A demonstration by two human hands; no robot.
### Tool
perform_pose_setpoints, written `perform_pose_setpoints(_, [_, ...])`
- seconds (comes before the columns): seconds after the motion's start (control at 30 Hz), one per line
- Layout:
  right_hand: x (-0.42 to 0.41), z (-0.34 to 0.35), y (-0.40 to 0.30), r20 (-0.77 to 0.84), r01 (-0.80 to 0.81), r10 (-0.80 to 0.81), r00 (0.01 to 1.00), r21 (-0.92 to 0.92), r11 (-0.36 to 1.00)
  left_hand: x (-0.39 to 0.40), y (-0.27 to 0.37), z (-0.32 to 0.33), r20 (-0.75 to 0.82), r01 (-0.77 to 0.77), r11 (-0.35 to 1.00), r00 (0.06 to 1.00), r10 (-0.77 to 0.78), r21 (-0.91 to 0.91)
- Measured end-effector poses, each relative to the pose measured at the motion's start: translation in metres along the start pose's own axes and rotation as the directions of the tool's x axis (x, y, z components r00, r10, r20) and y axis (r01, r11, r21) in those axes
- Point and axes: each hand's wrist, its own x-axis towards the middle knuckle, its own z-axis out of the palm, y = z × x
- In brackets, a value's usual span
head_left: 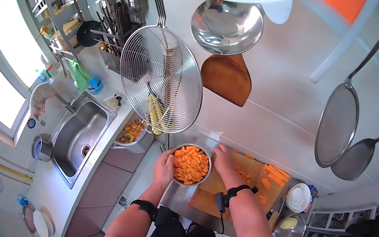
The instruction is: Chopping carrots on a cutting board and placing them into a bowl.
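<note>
A round metal bowl (209, 173) full of diced carrots (191, 165) stands at the left end of the metal worktop. My left hand (164, 168) holds the bowl by its left side. To the right of the bowl, my right hand (223, 159) is over the far left part of a wooden cutting board (214, 186). Its fingers are partly hidden, so I cannot tell whether it grips anything. Loose carrot pieces (244, 175) lie on the board beyond my right forearm, with carrot sticks (276, 175) at the far right corner.
A knife handle (269, 214) shows by the board's right edge. Beyond it are a white bowl (298, 197) and a metal bowl (290, 231) with a pale yellow piece inside. A bin (134, 146) holds orange scraps. The sink (81, 131) is leftward; a wire strainer (161, 79) hangs overhead.
</note>
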Motion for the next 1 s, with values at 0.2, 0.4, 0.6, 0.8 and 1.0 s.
perform_pose_setpoints(0.2, [0.003,0.0,0.002,0.038,-0.152,0.153,0.988,-0.01,0.988,0.0,-0.013,-0.004,-0.034,0.006,1.0,0.999,-0.007,-0.023])
perform_pose_setpoints(0.4, [-0.009,-0.023,-0.042,-0.04,-0.189,0.201,0.979,0.209,0.96,0.0,-0.019,-0.001,-0.045,0.049,0.999,0.998,-0.049,0.016])
perform_pose_setpoints(0.6, [-0.03,-0.023,-0.059,-0.014,-0.066,0.071,0.997,0.209,0.976,0.002,-0.021,0.011,-0.032,0.017,1.0,0.999,-0.017,0.014])
perform_pose_setpoints(0.8, [-0.041,-0.023,-0.059,-0.02,-0.032,0.036,0.999,0.181,0.983,0.0,-0.027,0.016,-0.011,-0.028,1.0,1.0,0.029,0.009])
perform_pose_setpoints(1.0, [-0.055,-0.045,-0.034,-0.048,-0.096,0.11,0.993,0.221,0.971,-0.003,-0.039,0.014,0.024,0.028,0.988,0.999,-0.024,-0.154])
